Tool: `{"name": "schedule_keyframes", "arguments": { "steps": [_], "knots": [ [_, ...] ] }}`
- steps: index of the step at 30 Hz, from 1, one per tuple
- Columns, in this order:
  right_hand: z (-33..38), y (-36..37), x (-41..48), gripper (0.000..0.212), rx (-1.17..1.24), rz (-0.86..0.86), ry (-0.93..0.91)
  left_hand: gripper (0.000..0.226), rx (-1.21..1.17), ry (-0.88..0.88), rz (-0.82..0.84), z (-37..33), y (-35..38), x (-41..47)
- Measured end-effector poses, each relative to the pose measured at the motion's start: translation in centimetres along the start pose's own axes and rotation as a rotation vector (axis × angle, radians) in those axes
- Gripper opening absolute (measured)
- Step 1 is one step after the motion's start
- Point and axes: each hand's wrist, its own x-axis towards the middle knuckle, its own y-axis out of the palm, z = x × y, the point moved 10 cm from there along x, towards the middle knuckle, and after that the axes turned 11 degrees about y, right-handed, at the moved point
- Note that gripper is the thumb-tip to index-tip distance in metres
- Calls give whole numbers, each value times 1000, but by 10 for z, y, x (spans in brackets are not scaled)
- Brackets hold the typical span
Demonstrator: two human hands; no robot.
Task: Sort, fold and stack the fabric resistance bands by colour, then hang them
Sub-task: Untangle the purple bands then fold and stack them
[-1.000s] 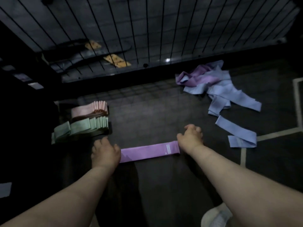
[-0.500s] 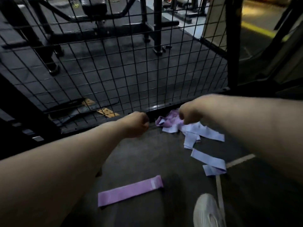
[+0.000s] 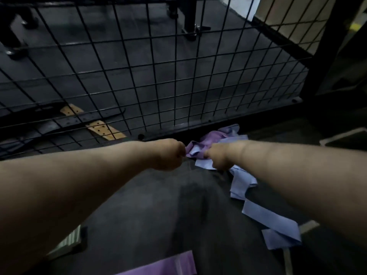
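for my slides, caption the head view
Left hand and right hand at the band pile by the wire fence.

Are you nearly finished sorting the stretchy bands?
Not nearly. Done: a folded green fabric band stack and one flat purple fabric band laid out. In hand: the right hand grips the tangled purple-and-blue band pile, left hand beside it. Left: loose blue fabric bands, then hanging.

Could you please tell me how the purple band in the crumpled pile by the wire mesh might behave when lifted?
Probably floppy: the purple band lies crumpled and folded over itself in the heap. Likely light, since it looks like thin flat fabric. It may drag the blue bands along, as they lie tangled against it.
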Motion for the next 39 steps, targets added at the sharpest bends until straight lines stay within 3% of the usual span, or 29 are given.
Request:
{"name": "schedule_keyframes", "arguments": {
  "steps": [7, 10, 16, 21, 24, 26, 28, 31, 33, 36, 39],
  "knots": [
    [-2, 64, 67, 61, 368, 90, 118, 31, -216, -104, -81, 43, 41, 24],
    [-11, 62, 76, 60, 537, -44, 174, 33, -314, -103, -114, 42, 53, 26],
    [-10, 59, 83, 55, 541, -13, 233, 29, -527, -182, -215, 42, 64, 22],
    [-4, 61, 89, 47, 535, -1, 194, 26, -554, -200, -244, 46, 63, 16],
    [2, 70, 90, 51, 670, 37, 191, 26, -558, -217, -248, 48, 65, 12],
    [-5, 61, 84, 50, 807, -88, 251, 26, -553, -218, -247, 49, 66, 10],
    [-24, 38, 70, 36, 950, -384, 305, 25, -564, -215, -263, 50, 65, 8],
    [-42, 1, 39, 20, 1156, -737, 217, 24, -614, -216, -313, 55, 62, 7],
    [-41, -21, 23, 15, 1187, -832, 94, 25, -679, -221, -359, 61, 60, 6],
    [-33, -49, -1, 24, 1213, -950, -119, 30, -834, -242, -430, 68, 61, 7],
    [-27, -74, -30, 27, 1090, -1100, -220, 43, -962, -273, -475, 75, 67, 11]
  ]
}}
